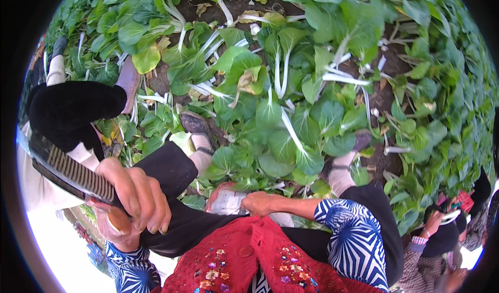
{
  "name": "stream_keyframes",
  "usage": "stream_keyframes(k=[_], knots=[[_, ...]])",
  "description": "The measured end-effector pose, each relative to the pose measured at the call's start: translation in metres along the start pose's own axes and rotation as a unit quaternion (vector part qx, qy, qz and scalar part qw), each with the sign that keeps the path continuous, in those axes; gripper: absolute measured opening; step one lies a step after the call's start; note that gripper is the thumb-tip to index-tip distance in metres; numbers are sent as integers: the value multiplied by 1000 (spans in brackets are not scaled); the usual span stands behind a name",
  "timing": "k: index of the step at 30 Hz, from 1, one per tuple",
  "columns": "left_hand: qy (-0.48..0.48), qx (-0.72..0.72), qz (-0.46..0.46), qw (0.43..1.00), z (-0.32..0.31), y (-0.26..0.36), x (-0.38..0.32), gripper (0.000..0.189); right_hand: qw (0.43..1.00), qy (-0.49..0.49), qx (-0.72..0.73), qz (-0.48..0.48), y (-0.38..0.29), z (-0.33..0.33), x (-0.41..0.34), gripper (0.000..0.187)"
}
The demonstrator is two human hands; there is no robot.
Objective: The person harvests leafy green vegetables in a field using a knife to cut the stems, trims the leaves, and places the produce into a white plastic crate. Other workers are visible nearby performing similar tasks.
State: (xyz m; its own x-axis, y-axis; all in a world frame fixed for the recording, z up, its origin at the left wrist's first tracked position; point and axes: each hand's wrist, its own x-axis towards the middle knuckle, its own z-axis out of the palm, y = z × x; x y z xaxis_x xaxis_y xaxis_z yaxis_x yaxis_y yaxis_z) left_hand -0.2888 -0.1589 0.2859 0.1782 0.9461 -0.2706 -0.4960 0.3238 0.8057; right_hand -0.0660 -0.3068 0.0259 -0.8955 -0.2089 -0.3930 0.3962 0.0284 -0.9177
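My left hand [134,203] is raised close to the camera at the left, its fingers closed around a hand tool with a ridged grip [78,170]. The tool points up and left, its pale far end blurred at the picture's rim, so its exact kind is unclear. Between my knees, my right hand [259,203] has hold of the edge of a white and red plastic-covered item [226,201]. Part of that item is hidden by the hand and my red cardigan. Just beyond lie cut bok choy leaves [276,145] with white stalks, heaped between my feet.
Dark soil [384,98] shows among scattered leaves and stalk pieces. Dense standing greens [460,78] spread along the right. Close on my left is another person's black-clothed leg [78,102]; at the lower right, another person's hand [432,223] is near a white object.
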Motion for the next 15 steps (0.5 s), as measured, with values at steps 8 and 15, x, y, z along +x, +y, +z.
stream_keyframes(k=[8,15], knots=[[112,16,-156,981,-39,21,94,26,996,8,89,3,16,-34,-35,36],[-39,160,-190,968,-39,54,118,34,999,9,34,5,-24,-155,-136,35]])
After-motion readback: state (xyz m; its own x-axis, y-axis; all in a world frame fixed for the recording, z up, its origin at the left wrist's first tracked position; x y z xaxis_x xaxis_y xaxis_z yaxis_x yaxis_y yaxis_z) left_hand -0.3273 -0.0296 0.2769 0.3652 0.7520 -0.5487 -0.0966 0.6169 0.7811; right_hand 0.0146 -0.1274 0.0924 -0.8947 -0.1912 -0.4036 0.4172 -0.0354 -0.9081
